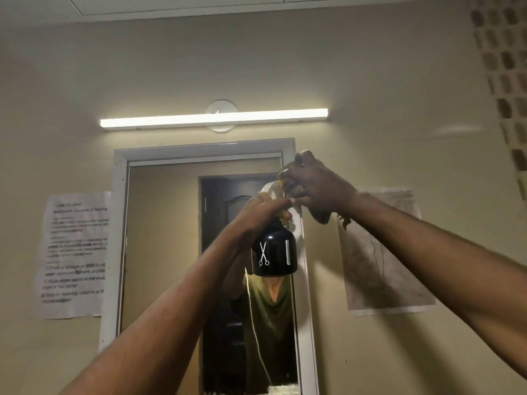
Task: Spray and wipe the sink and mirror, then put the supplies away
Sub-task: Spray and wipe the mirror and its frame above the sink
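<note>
Seemingly mid-task, the left hand (261,208) grips the neck of the black spray bottle (274,252) raised before the mirror (162,238) while the right hand (309,186) pinches its yellow nozzle (278,186), with wiping and storing apparently left.

spray bottle (274,252): glossy black | mirror (165,238): smooth glass | notice (75,252): matt paper

The wall notice (75,252) reads "Counter Cleaning"; the rest is blurred.
</note>
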